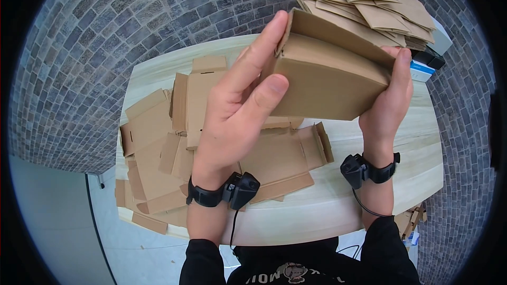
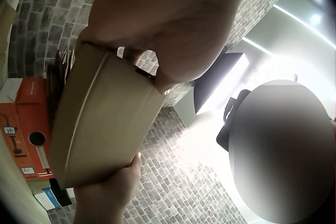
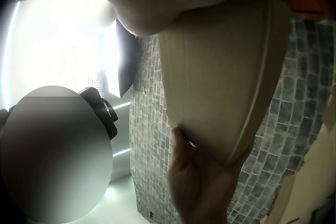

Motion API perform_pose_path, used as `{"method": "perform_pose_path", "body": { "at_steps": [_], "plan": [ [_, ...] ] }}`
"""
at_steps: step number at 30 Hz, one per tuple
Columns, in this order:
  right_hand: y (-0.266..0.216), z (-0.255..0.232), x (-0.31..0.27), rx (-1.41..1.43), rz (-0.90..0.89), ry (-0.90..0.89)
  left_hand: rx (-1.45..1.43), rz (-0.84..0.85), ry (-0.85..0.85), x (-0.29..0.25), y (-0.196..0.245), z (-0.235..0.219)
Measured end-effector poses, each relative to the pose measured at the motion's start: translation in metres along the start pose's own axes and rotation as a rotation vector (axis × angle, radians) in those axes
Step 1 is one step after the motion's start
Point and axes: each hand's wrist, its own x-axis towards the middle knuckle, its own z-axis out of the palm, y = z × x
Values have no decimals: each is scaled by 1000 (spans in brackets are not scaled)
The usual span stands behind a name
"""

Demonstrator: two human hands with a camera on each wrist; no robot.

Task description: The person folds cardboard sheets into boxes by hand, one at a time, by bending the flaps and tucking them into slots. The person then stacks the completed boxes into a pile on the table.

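Observation:
I hold a half-folded brown cardboard box (image 1: 327, 76) up above the table, between both hands. My left hand (image 1: 240, 103) grips its left end, thumb on the near face and fingers reaching over the top edge. My right hand (image 1: 391, 97) grips the right end, fingertips curled over the far corner. The left wrist view shows the box (image 2: 100, 124) from below with my left palm (image 2: 168, 29) above it. In the right wrist view the box (image 3: 226, 71) fills the upper right, and my left hand (image 3: 197, 182) shows under it.
Several flat unfolded cardboard blanks (image 1: 163, 148) lie spread over the left part of the light wooden table (image 1: 338, 206). A stack of flat brown cardboard pieces (image 1: 364, 0) sits at the far right. An orange box (image 2: 29, 124) stands beside it.

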Motion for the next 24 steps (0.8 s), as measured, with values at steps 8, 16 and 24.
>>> {"method": "perform_pose_path", "body": {
  "at_steps": [8, 16, 24],
  "plan": [
    [-6, 1, 0, 54, 45, -8, -120, 55, 90, -1, -13, -4],
    [-4, 0, 2, 92, 39, -8, 107, 79, 26, 0, -6, -3],
    [-6, 0, 0, 70, 63, -55, 303, 34, -214, -1, 15, -10]
  ]
}}
